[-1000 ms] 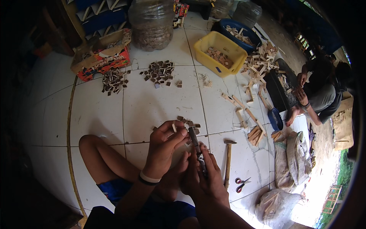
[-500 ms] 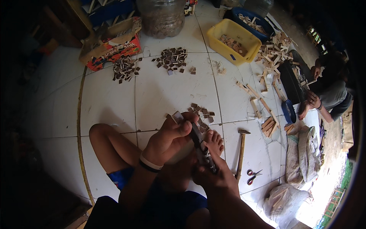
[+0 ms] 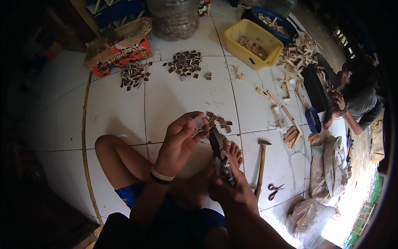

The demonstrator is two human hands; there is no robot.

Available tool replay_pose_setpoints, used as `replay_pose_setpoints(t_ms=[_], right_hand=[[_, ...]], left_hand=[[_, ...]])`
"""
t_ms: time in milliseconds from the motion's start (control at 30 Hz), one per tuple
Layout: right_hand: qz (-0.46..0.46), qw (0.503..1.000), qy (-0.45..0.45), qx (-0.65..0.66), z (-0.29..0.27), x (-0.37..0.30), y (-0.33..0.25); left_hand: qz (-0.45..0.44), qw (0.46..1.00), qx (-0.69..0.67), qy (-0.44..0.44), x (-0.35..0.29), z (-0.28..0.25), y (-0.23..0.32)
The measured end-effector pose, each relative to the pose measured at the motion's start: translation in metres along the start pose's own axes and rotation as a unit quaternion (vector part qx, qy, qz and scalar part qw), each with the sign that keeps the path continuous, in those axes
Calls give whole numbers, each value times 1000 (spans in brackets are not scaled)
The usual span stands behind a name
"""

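Note:
My left hand (image 3: pixel 179 143) pinches a small square tile (image 3: pixel 198 123), pale on the side that shows, between thumb and fingers. Wrapped low around a dark long-nosed hand tool (image 3: pixel 216 143) with a black-and-white mottled grip is my right hand (image 3: pixel 232 193); the tool's exact kind is unclear. Its dark tip points away from me, just right of the left fingers and apart from the tile. Beyond the tip, a small heap of brown square tiles (image 3: pixel 219 121) lies on the floor near my bare foot (image 3: pixel 233 152).
Two larger tile piles (image 3: pixel 185 65) (image 3: pixel 134 74) lie farther off, by a red carton (image 3: pixel 120 54) and a clear jar (image 3: pixel 174 20). Right are a yellow tub (image 3: pixel 253 45), wood strips (image 3: pixel 286 114), a hammer (image 3: pixel 262 166) and scissors (image 3: pixel 275 191). A co-worker (image 3: pixel 356 95) sits at far right.
My left hand has drawn back slightly from the tool's tip and turned, the tile now raised in its fingertips. The tool stays in my right hand. The co-worker's hands have shifted.

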State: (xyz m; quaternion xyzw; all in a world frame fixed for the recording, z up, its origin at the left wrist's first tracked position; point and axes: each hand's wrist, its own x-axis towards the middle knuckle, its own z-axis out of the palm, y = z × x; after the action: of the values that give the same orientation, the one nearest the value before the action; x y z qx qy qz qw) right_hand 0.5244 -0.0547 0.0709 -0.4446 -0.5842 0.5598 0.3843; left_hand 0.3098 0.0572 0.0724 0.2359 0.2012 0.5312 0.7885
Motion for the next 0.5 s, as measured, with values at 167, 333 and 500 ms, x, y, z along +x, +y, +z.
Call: replay_pose_setpoints(t_ms=[167,333,500], right_hand=[[-1,1000,-6,-1,0,4,-4],[8,998,3,-59,1,5,-8],[28,999,20,-30,6,7,-9]], left_hand=[[1,997,82,16,6,-4,10],[-19,991,126,49,5,-1,16],[39,980,184,70,7,2,11]])
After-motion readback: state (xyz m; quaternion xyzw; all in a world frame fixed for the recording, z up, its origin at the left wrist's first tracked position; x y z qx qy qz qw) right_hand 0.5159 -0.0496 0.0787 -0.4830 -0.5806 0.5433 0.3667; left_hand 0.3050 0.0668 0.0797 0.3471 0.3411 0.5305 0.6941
